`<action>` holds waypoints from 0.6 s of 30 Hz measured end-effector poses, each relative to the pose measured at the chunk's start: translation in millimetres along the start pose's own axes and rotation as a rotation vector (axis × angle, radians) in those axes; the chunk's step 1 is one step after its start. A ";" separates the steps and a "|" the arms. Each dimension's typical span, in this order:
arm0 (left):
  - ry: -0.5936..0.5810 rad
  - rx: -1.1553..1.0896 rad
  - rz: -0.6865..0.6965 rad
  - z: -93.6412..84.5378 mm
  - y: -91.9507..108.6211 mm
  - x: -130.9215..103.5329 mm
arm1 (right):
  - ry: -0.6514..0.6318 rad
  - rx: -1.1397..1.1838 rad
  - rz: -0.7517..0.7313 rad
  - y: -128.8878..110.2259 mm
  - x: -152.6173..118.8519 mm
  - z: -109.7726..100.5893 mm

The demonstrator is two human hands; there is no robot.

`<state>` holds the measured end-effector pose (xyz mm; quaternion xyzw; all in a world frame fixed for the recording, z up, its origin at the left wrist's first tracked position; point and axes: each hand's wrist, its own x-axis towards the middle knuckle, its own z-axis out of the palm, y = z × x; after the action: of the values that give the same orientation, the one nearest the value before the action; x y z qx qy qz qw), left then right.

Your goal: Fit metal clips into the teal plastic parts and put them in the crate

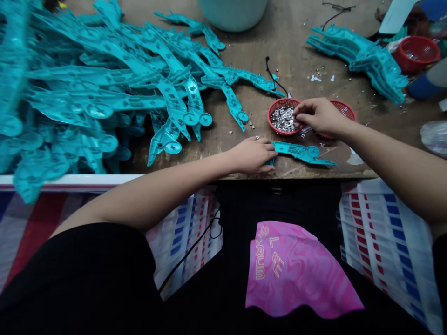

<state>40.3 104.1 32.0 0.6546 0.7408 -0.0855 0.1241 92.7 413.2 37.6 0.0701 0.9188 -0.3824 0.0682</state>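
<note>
Near the table's front edge lies a curved teal plastic part [298, 151], one round disc on it and its pointed end toward the right. My left hand [254, 156] covers the left end of this part, fingers closed over it. Just above a small red basket [269, 122] filled with shiny small metal pieces [283, 119], my right hand [316, 116] is pinched at its right side. Whatever sits between those fingertips is too small to make out. A second red basket [349, 109], partly hidden behind my right hand and wrist, holds small clear or pale pieces.
A large heap of teal parts [122, 79] covers the table's left side. Stacked teal parts [363, 58] lie at the back right beside another red basket [419, 53]. A pale round container [233, 14] stands at the back. Loose bits dot the wooden table [244, 51].
</note>
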 end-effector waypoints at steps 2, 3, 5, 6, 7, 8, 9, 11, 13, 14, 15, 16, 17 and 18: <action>0.010 0.024 0.007 -0.6 -1.3 0.7 | -0.013 -0.028 -0.014 -2.8 -1.3 -0.7; 0.017 0.029 0.014 -0.8 -2.3 1.1 | -0.029 -0.054 -0.033 -3.6 -2.0 -1.8; 0.033 0.023 0.026 -1.0 -4.2 1.8 | -0.061 -0.115 -0.076 -3.6 -3.7 -5.1; 0.043 0.013 0.029 -1.0 -4.8 2.1 | -0.080 -0.134 -0.094 -2.9 -4.6 -6.8; 0.055 0.004 0.027 -0.7 -5.1 2.3 | -0.106 -0.144 -0.106 -1.9 -5.3 -8.0; 0.070 -0.005 0.021 -0.2 -4.9 2.5 | -0.139 -0.146 -0.118 -0.8 -5.9 -8.3; 0.087 -0.013 0.010 0.7 -4.2 2.6 | -0.176 -0.147 -0.135 0.4 -6.5 -7.6; 0.115 -0.029 -0.010 3.2 -2.1 2.8 | -0.268 -0.171 -0.210 2.1 -7.2 -2.4; 0.109 -0.044 -0.009 6.3 0.0 2.9 | -0.333 -0.234 -0.307 2.7 -8.0 6.6; 0.089 -0.048 -0.001 7.9 0.8 2.9 | -0.350 -0.272 -0.337 2.6 -8.5 11.6; 0.064 -0.050 0.007 9.4 1.2 3.0 | -0.362 -0.308 -0.349 2.3 -9.0 16.5; 0.038 -0.053 0.015 10.6 1.3 3.1 | -0.369 -0.340 -0.350 2.0 -9.4 20.8; 0.018 -0.058 0.017 11.6 1.1 3.2 | -0.373 -0.362 -0.348 1.8 -9.7 24.3; 0.008 -0.067 0.014 12.3 0.7 3.4 | -0.379 -0.374 -0.354 1.8 -9.9 26.9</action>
<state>41.6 103.9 19.3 0.6557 0.7391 -0.0571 0.1436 104.7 394.5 19.3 -0.1772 0.9421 -0.2189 0.1820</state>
